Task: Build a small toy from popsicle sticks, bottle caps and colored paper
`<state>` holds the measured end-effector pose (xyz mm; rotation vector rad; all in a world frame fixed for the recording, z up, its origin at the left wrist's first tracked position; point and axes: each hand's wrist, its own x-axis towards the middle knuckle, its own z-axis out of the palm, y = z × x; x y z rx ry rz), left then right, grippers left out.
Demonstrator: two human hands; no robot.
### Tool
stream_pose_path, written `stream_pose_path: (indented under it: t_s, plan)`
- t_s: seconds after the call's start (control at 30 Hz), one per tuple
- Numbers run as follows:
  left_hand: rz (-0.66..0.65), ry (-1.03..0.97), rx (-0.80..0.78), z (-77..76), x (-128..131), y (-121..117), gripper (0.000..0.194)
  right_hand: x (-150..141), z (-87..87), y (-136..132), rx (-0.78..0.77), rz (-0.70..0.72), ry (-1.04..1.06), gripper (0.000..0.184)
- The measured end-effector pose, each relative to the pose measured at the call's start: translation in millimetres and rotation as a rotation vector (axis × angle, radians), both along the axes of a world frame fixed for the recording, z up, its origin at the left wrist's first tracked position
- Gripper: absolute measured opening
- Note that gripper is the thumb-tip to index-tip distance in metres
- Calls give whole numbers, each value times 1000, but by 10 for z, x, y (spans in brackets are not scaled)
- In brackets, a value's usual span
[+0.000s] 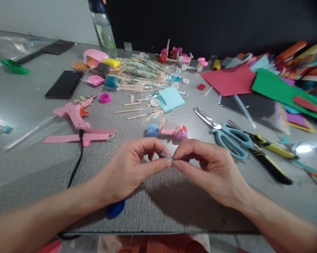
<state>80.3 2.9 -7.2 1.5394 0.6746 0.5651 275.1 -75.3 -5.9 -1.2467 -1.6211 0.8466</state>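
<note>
My left hand [133,167] and my right hand [211,168] meet fingertip to fingertip above the grey table [160,200]. Both pinch one small thin greyish piece [167,155] between thumb and forefinger; I cannot make out what it is. Just beyond the fingers lies a small craft piece of a blue cap [152,130] and a purple cap [182,134] joined by a pink stick. A blue cap [115,209] lies under my left wrist.
A pink glue gun [75,113] with a black cord lies at the left on a pink paper strip. Blue-handled scissors [226,135] and a yellow-black tool [269,158] lie at the right. Farther back are a phone [64,84], wooden sticks, caps, a bottle [103,28] and coloured paper sheets [230,80].
</note>
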Motion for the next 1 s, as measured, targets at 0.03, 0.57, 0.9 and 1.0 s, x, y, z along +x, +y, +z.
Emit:
stream_pose_path:
  t_s: [0.03,0.57,0.9,1.0]
  plan:
    - [-4,-4,10,-2,-4,-2,4,-1,8,-3,-7,-2,7,9]
    - [-39,127,118,6,-43,-11,14,-48,-8,2,-74,9,126,14]
    - [-27,111,98,31,-28,-12,14,-58,0,-10,-107,-2,162,7]
    - [-38,95,118,47,-29,-22,11,-64,18,-12,-107,-18,159,9]
